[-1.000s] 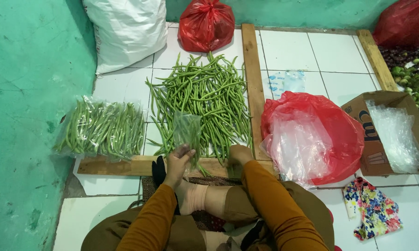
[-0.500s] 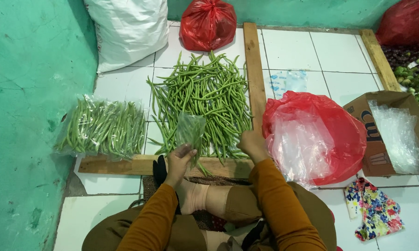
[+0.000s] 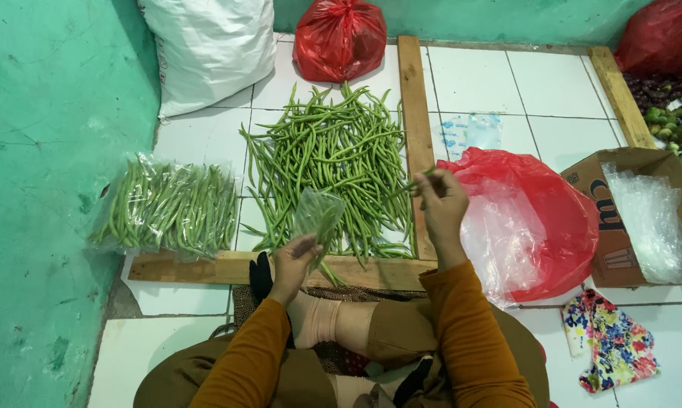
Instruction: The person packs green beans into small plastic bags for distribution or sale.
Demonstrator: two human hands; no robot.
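A loose pile of long green beans point(image 3: 330, 159) lies on the white tiles in front of me. My left hand point(image 3: 292, 261) holds up a small clear plastic bag point(image 3: 317, 215) with a few beans in it, just above the near edge of the pile. My right hand point(image 3: 441, 208) is raised over the pile's right edge, pinching a green bean point(image 3: 413, 183) between its fingertips. Clear bags packed with green beans point(image 3: 167, 208) lie to the left by the teal wall.
A wooden plank point(image 3: 227, 268) lies across near my knees; another point(image 3: 413, 98) runs away from me right of the pile. A red plastic bag point(image 3: 541, 219) holding clear bags sits right, beside a cardboard box point(image 3: 609, 242). A white sack point(image 3: 209, 49) and a tied red bag point(image 3: 339, 38) stand behind.
My right hand rose from the near plank to the right edge of the pile and lifted a bean. The left hand kept the bag nearly still.
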